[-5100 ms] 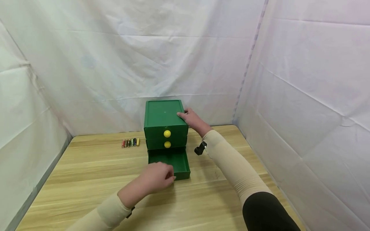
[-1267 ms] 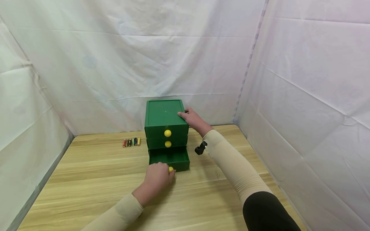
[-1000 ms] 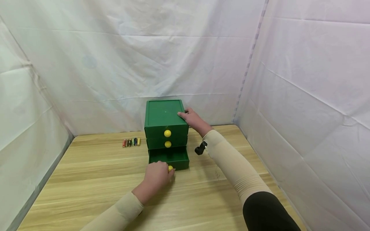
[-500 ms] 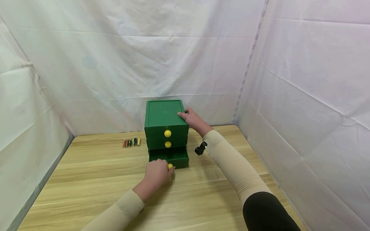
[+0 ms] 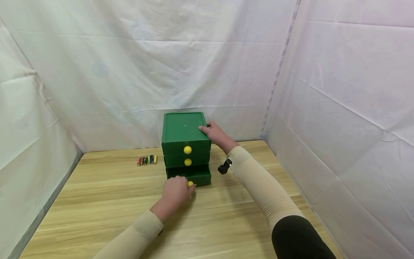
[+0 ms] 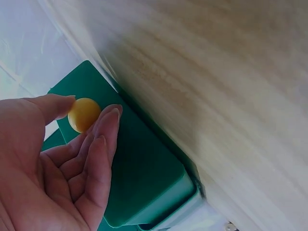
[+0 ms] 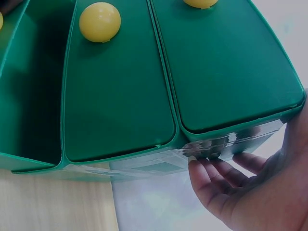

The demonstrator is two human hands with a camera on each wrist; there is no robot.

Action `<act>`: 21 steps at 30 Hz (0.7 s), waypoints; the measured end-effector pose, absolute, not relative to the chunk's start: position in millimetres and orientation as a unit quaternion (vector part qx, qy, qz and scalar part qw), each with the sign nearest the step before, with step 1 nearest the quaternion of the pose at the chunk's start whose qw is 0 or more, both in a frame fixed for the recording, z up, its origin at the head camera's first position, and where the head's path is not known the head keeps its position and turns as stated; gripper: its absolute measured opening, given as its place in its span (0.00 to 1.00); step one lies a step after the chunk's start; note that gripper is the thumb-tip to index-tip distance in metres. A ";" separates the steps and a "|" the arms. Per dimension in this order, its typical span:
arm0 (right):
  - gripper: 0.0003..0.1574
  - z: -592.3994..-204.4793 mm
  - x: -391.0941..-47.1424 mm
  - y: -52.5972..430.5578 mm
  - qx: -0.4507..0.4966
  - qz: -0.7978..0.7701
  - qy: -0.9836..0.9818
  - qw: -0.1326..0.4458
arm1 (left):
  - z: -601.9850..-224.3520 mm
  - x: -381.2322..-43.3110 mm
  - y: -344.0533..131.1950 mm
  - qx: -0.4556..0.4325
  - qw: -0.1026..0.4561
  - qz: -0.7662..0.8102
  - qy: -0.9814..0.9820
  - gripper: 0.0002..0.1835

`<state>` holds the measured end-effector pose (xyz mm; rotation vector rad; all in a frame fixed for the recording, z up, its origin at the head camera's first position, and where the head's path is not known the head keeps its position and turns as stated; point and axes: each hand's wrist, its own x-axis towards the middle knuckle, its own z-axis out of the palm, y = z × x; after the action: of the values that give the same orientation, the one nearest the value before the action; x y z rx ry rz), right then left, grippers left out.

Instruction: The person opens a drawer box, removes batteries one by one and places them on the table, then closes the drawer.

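A green drawer cabinet [image 5: 185, 127] stands at the back of the table, with yellow round knobs on its fronts. Its bottom drawer [image 5: 203, 180] is partly out, while the two drawers above are in. My left hand [image 5: 175, 190] pinches the bottom drawer's yellow knob [image 6: 83, 115] between thumb and fingers, as the left wrist view shows. My right hand [image 5: 217, 135] rests on the cabinet's right side. Its thumb lies on the top edge, and its fingertips [image 7: 192, 160] touch the taped side wall. The part of the drawer's inside that shows holds nothing.
Several batteries [image 5: 147, 160] lie in a row left of the cabinet. The wooden table [image 5: 106, 194] spreads in front. White cloth walls [image 5: 349, 108] close in the back and both sides. A small black device [image 5: 224, 166] sits at the right wrist.
The bottom drawer has slid inward, toward the cabinet, over these frames. My left hand moved from above the drawer front to its knob, then forward with it. My right hand stayed in place.
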<state>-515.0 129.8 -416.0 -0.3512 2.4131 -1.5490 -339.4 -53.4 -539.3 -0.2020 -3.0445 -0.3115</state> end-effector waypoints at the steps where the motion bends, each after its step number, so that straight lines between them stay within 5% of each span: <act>1: 0.41 -416.1 -514.9 129.6 -0.121 -0.533 0.828 0.126 | -539.7 -340.5 -53.9 -0.065 0.040 -0.101 -0.992 0.31; 21: 0.39 -417.8 -516.1 127.9 -0.121 -0.536 0.827 0.121 | -537.4 -364.1 -59.3 -0.047 0.063 -0.104 -0.991 0.32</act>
<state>-516.1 127.9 -417.8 -0.3532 2.4154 -1.5645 -364.1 -59.3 -537.4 -0.1430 -2.9965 -0.3144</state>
